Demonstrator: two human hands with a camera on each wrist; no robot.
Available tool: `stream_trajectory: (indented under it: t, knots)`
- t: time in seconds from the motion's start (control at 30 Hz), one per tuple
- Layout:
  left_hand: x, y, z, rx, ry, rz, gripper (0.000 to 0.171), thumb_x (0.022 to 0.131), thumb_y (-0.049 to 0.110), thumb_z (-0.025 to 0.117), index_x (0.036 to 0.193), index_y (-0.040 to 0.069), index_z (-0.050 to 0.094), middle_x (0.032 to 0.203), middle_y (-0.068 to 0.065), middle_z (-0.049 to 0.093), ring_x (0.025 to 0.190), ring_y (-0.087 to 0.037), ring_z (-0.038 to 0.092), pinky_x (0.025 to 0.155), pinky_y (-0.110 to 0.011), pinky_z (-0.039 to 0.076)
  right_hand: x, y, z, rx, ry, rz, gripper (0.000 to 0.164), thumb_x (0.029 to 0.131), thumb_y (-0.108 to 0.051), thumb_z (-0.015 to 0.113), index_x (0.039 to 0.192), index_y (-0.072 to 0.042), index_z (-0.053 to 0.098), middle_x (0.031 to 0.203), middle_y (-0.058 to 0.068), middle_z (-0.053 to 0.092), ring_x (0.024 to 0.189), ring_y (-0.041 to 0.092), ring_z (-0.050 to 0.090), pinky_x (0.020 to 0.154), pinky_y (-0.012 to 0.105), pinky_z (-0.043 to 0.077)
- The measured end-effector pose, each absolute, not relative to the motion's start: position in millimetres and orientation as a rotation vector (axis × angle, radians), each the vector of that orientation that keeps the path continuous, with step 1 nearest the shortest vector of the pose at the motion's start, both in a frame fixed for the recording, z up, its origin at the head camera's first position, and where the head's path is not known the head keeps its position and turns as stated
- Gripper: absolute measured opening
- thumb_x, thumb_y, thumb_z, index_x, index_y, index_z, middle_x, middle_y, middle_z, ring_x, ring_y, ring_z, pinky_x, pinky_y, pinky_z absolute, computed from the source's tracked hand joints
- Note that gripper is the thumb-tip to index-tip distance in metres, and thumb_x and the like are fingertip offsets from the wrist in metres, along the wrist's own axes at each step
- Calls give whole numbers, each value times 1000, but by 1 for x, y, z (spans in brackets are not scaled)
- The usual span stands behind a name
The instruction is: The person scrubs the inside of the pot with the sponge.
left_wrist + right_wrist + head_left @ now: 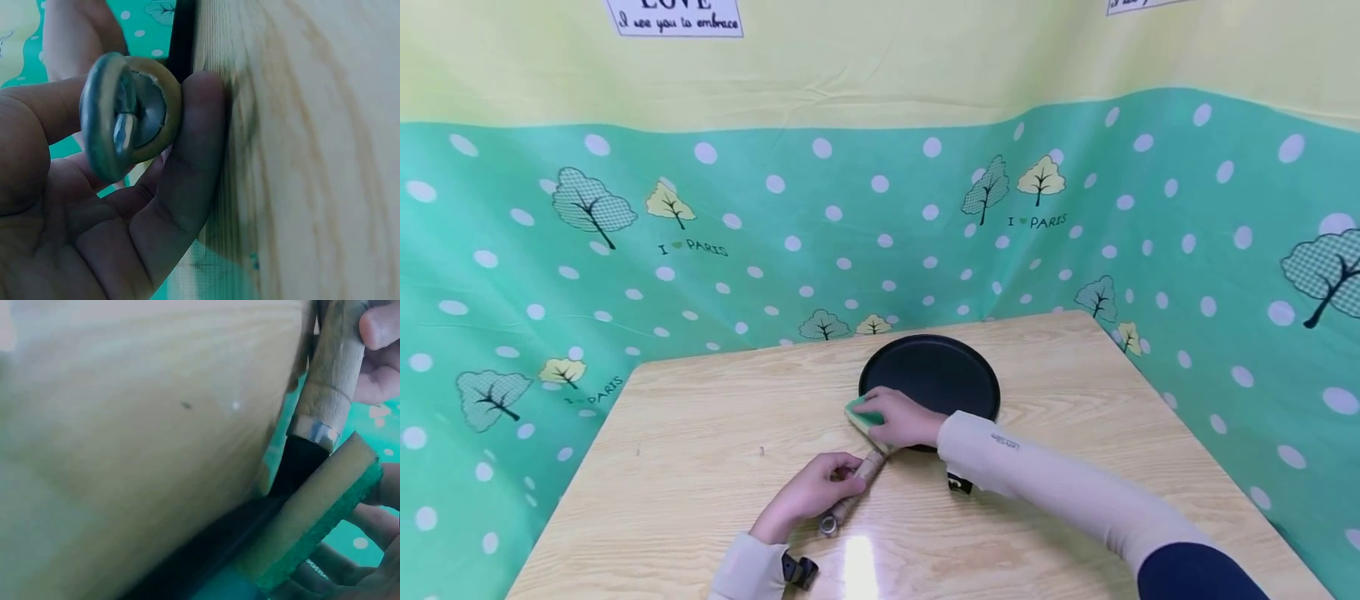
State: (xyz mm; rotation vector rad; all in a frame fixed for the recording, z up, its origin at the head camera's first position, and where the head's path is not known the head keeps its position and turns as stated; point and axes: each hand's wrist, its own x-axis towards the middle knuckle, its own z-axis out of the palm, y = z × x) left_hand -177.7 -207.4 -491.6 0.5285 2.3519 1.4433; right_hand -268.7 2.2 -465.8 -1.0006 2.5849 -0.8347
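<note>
A round black frying pan (928,375) lies on the table, its wooden handle (870,465) pointing toward the front left. My left hand (815,490) grips that handle between thumb and fingers. In the left wrist view, the metal hanging ring (100,119) at the handle's end shows close up. My right hand (904,419) holds a yellow sponge with a green scouring side (859,412) at the pan's near left edge. The right wrist view shows the sponge's pale layer (319,500) against the dark pan near the handle joint, green side toward the fingers.
The light wooden table (715,433) carries the pan. A green polka-dot cloth (760,233) with tree prints hangs behind and beside it. Small black wrist devices sit on both sleeves, and the right forearm (1052,475) reaches over the table's right part.
</note>
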Motion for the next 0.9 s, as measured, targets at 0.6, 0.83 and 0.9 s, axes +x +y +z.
stream_trajectory:
  t: [0.6, 0.83, 0.9]
  knots:
    - [-175, -207, -494, 535, 2339, 1464, 29, 97, 8, 71, 120, -11, 70, 93, -5, 64, 86, -14, 56, 76, -23, 45, -334, -29, -469, -665, 2756, -802, 53, 105, -9, 59, 157, -11, 50, 160, 24, 40, 148, 42, 37, 115, 50, 40]
    - [-175, -206, -494, 534, 2316, 1483, 30, 98, 7, 71, 121, -12, 69, 94, -5, 65, 86, -14, 56, 76, -23, 45, -367, 0, -476, -555, 2967, -640, 47, 105, -7, 58, 152, -13, 58, 161, 22, 41, 149, 42, 39, 109, 56, 46]
    - [-176, -207, -492, 524, 2315, 1483, 29, 98, 7, 71, 122, -11, 70, 94, -5, 65, 86, -16, 56, 75, -23, 45, -374, 10, -476, -536, 3006, -599, 47, 104, -7, 59, 151, -14, 59, 159, 21, 44, 145, 42, 44, 104, 57, 50]
